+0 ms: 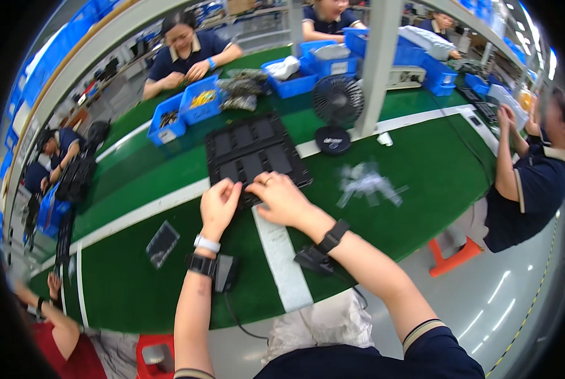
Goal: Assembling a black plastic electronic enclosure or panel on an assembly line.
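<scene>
Just above the middle of the frame, a black moulded plastic tray with rectangular pockets (252, 153) lies on the green work table (421, 183), straddling its white stripe. The left hand (218, 203) rests at the tray's near edge, fingers curled together on the rim. The right hand (282, 199) lies flat beside it, fingers spread over the tray's near corner; whether it pinches anything I cannot tell. Right of the hands lies a loose heap of clear plastic bags (368, 183). A small black desk fan (337, 104) stands behind the tray.
</scene>
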A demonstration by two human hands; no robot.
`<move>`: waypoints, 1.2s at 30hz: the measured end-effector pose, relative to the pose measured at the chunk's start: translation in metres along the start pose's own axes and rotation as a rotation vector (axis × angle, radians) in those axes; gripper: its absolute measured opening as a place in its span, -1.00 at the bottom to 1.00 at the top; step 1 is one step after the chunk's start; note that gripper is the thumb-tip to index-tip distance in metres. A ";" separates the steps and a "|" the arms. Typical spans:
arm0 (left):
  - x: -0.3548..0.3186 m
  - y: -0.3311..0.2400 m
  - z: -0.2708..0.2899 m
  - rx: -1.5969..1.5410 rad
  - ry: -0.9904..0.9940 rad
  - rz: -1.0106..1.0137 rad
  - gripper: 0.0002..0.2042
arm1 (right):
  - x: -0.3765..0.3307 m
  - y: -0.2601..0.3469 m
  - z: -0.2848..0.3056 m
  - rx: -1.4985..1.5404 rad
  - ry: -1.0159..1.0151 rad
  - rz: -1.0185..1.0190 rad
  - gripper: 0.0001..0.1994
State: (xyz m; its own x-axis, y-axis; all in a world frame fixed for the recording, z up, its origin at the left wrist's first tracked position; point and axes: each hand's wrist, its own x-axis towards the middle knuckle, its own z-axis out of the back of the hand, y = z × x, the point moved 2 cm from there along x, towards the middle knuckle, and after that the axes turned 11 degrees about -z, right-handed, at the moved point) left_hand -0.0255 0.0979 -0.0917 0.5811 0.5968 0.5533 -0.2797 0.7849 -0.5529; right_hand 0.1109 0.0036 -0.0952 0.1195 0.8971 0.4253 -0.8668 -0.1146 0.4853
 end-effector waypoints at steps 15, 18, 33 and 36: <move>0.003 0.006 -0.003 -0.111 0.015 0.030 -0.70 | 0.002 -0.002 -0.005 -0.026 0.025 -0.034 -0.57; 0.003 0.011 -0.004 -0.146 -0.002 0.016 -0.70 | 0.001 0.000 -0.003 -0.014 0.016 -0.038 -0.57; 0.000 0.018 -0.002 -0.144 -0.011 -0.053 -0.67 | 0.005 -0.001 -0.021 0.047 -0.120 0.012 -0.64; 0.002 0.018 -0.001 -0.118 -0.004 -0.070 -0.68 | 0.006 -0.003 -0.026 0.072 -0.096 -0.018 -0.65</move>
State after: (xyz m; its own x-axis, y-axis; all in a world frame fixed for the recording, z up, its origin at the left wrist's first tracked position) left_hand -0.0289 0.1132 -0.1013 0.5929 0.5418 0.5958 -0.1463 0.8000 -0.5819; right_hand 0.1017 0.0207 -0.1144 0.1831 0.8549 0.4855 -0.8276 -0.1325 0.5454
